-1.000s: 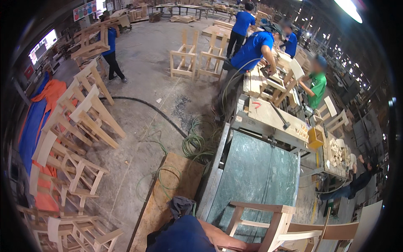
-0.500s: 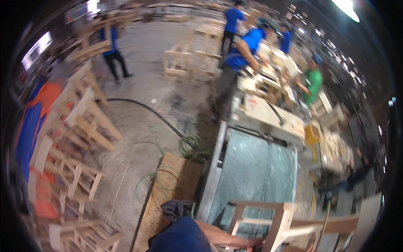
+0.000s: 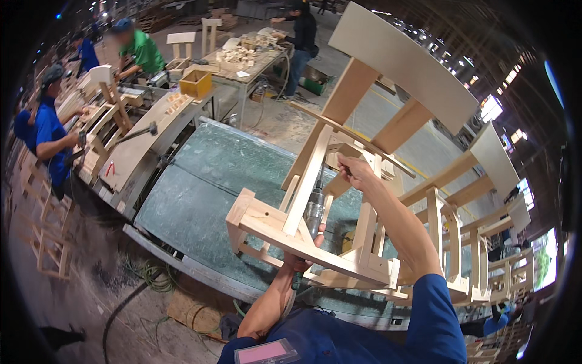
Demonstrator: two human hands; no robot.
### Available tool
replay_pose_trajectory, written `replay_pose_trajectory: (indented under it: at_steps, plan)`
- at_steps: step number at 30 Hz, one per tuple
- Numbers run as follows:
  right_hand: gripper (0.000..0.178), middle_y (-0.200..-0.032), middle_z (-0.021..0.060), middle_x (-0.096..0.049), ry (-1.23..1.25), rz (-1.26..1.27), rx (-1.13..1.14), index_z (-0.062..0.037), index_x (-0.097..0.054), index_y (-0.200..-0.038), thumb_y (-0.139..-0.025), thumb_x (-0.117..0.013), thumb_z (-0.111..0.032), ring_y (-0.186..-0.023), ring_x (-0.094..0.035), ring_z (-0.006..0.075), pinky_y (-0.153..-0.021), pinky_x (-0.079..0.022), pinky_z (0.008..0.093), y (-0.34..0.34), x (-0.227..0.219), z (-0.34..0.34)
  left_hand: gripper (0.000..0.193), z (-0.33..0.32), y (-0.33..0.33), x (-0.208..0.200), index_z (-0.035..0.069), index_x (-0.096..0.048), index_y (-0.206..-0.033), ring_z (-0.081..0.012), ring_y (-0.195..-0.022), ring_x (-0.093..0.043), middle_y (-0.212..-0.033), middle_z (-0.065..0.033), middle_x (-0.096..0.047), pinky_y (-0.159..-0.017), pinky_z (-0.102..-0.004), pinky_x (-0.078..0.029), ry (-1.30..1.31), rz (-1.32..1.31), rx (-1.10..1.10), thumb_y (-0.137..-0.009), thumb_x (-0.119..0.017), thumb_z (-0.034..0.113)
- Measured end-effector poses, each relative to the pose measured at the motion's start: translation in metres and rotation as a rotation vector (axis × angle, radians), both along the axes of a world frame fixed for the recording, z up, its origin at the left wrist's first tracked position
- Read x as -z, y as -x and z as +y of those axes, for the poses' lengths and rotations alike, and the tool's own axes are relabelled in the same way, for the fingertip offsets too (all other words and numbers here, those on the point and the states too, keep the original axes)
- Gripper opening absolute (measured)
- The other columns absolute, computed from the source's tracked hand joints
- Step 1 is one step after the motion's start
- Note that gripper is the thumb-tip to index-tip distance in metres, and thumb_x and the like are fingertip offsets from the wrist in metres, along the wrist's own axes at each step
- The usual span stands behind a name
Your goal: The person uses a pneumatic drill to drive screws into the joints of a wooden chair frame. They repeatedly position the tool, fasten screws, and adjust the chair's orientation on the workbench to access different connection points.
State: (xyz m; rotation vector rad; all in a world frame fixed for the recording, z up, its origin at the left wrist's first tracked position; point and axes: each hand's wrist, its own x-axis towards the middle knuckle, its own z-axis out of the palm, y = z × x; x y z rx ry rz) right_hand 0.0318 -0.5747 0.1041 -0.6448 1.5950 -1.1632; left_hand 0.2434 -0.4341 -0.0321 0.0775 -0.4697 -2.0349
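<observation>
Wooden chair frame (image 3: 310, 177) reaches from the centre toward one o'clock, with the left hand (image 3: 300, 259) at six wrapped around a power driver (image 3: 314, 209) that points toward twelve inside it. At three o'clock the right hand (image 3: 359, 174) curls near a backrest post (image 3: 402, 126), though whether it grips anything I cannot tell. Beyond lie the green worktop (image 3: 203, 167) at nine and a yellow bin (image 3: 196, 85) at ten.

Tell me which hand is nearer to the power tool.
Left. The left hand grips the power tool by its handle; the right hand is apart from it, near its far end.
</observation>
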Motion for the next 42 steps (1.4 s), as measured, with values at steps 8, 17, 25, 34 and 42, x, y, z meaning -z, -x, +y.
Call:
replay_pose_trajectory:
  at_steps: [8,17,25,34,42]
  plan:
    - [0.017,-0.07,-0.0052,-0.051,-0.018,-0.082,-0.054,-0.0102,-0.059,-0.085,-0.094,-0.065,-0.022,-0.058,-0.048,0.0031,-0.049,-0.048,0.0158,-0.004,0.005,-0.012,0.031,-0.015,0.006,-0.006,0.034,-0.047,-0.13,-0.0253,-0.066,-0.055,-0.117,-0.0246,-0.046,-0.045,-0.0294,-0.052,-0.206,0.611,0.387,-0.102,-0.04,0.045]
    - [0.02,-0.071,-0.0057,-0.05,-0.006,-0.041,-0.162,-0.0093,-0.056,-0.086,-0.096,-0.062,-0.026,-0.059,-0.048,0.003,-0.053,-0.049,0.0172,0.004,0.004,-0.021,0.033,-0.02,0.006,-0.011,0.032,-0.051,-0.128,-0.0242,-0.065,-0.054,-0.115,-0.0249,-0.045,-0.039,-0.028,-0.052,-0.202,0.551,0.386,-0.101,-0.042,0.048]
    - [0.019,-0.079,-0.0025,-0.049,-0.01,-0.016,-0.181,-0.0086,-0.054,-0.089,-0.101,-0.053,-0.024,-0.066,-0.048,0.007,-0.059,-0.05,0.0226,0.008,0.015,-0.027,0.034,-0.026,0.009,-0.02,0.028,-0.05,-0.13,-0.0232,-0.069,-0.055,-0.117,-0.0253,-0.044,-0.043,-0.0295,-0.055,-0.145,0.516,0.355,-0.103,-0.038,0.045]
    - [0.016,-0.074,0.0,-0.048,-0.011,-0.16,-0.063,-0.0084,-0.053,-0.09,-0.1,-0.052,-0.021,-0.061,-0.048,0.0098,-0.058,-0.051,0.0262,0.011,0.018,-0.036,0.032,-0.042,0.012,-0.024,0.028,-0.051,-0.128,-0.0223,-0.067,-0.054,-0.113,-0.0244,-0.047,-0.042,-0.0282,-0.052,-0.174,0.48,0.417,-0.103,-0.04,0.044]
    - [0.044,-0.057,-0.0048,-0.042,-0.046,-0.483,0.236,-0.0149,-0.047,-0.067,-0.083,-0.071,-0.048,-0.051,-0.042,0.0092,-0.047,-0.035,0.0264,0.002,0.02,-0.054,0.031,-0.039,0.011,-0.05,0.027,-0.049,-0.126,-0.0209,-0.062,-0.053,-0.108,-0.0237,-0.049,-0.037,-0.0252,-0.048,-0.315,0.347,0.293,-0.103,-0.039,0.044]
